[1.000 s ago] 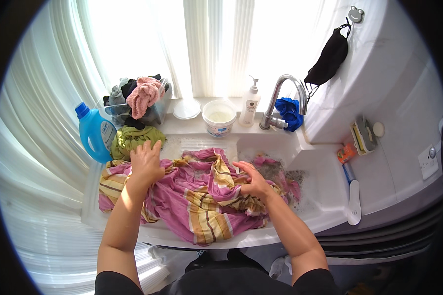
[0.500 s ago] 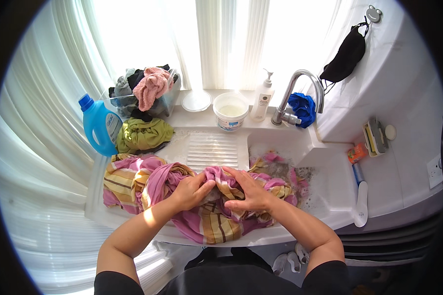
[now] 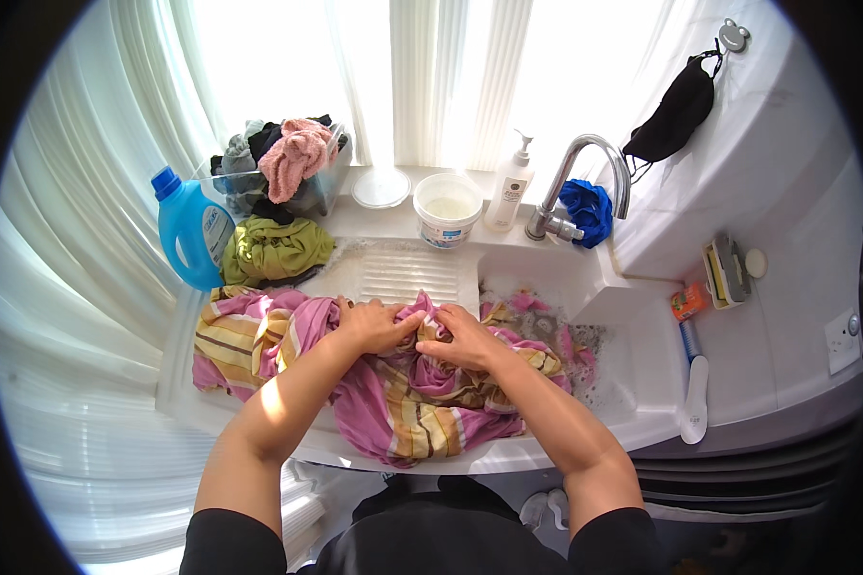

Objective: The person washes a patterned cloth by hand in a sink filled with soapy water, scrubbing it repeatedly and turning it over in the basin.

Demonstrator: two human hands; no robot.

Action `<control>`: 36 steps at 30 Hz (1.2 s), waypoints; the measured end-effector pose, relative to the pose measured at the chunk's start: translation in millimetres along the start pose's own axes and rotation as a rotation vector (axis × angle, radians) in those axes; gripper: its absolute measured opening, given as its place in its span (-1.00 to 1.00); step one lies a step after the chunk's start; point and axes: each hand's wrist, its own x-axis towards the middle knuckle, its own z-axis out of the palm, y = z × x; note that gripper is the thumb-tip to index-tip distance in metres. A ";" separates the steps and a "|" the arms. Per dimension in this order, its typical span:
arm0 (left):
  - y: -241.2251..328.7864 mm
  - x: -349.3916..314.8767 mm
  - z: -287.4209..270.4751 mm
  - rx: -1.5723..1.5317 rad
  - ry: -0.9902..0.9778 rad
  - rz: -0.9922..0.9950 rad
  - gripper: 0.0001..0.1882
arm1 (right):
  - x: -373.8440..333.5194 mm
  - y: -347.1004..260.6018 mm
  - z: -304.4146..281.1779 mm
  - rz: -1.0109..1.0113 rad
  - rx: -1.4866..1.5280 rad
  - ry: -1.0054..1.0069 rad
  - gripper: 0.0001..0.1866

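Note:
A large wet cloth (image 3: 417, 426) with pink and yellow stripes lies bunched across the front of the white sink (image 3: 652, 350), and its far right end hangs into sudsy water. My left hand (image 3: 379, 326) presses on the bunched part beside the ribbed washboard (image 3: 409, 280), thumb pointing right, gripping the fabric. Opposite it, my right hand (image 3: 460, 337) closes on a fold of the same cloth, its thumb toward my left hand. A pink peak of fabric stands up between the two hands. Some fingertips are hidden in the folds.
Behind the cloth are a green garment (image 3: 276, 251), a blue detergent bottle (image 3: 194, 230) and a clear bin of clothes (image 3: 302, 158). Along the back stand a white tub (image 3: 448, 209), a pump bottle (image 3: 508, 187) and a faucet (image 3: 585, 158). A white-handled brush (image 3: 695, 398) lies at right.
Both hands have pushed away from me toward the washboard, carrying the bunched fabric with them. The left hand's fingers now reach farther over the cloth. The view has shifted slightly.

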 end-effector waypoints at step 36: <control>-13.7 41.6 -5.7 -0.046 0.179 -0.049 -0.26 | 26.2 -17.0 -8.9 0.104 0.084 0.264 -0.25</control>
